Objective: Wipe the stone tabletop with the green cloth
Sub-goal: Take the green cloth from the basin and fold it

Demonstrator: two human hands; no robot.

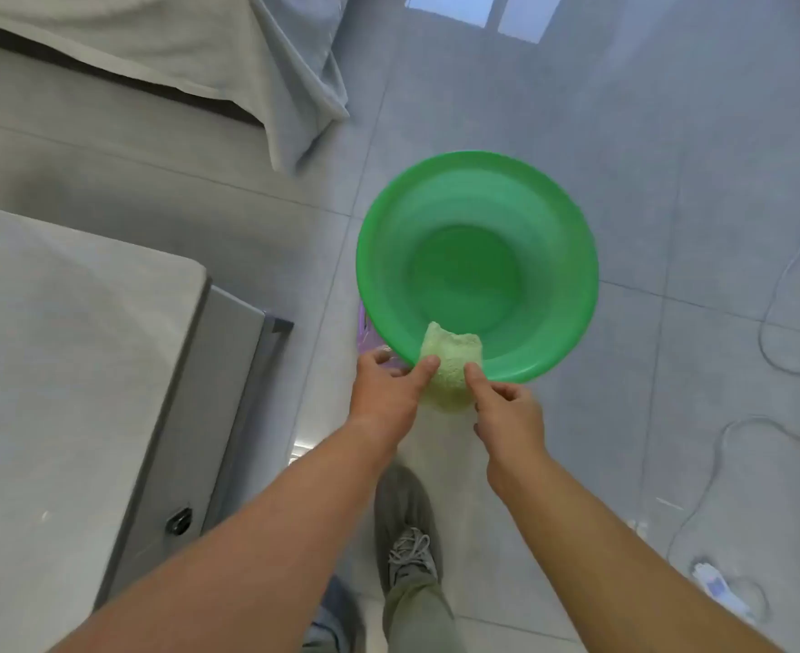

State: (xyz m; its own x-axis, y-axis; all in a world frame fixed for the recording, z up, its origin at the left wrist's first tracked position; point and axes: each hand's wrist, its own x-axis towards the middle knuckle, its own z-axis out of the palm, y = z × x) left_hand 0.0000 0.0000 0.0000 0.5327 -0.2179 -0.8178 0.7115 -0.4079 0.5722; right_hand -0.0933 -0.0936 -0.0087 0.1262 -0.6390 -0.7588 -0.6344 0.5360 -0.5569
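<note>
A pale green cloth (pixel 451 365) hangs over the near rim of a round green basin (pixel 478 266). My left hand (pixel 388 393) pinches the cloth's left side with thumb and fingers. My right hand (pixel 506 412) pinches its right side, index finger stretched onto the fabric. The lower part of the cloth hangs outside the basin between my hands. The light grey stone tabletop (pixel 59 369) lies to the left, well apart from the cloth.
The basin rests on a purple stool (pixel 370 339) on a grey tiled floor (pixel 671 181). A bed with a grey sheet (pixel 285 87) is at the top left. White cables (pixel 775 360) trail on the right. My shoe (pixel 407 534) is below.
</note>
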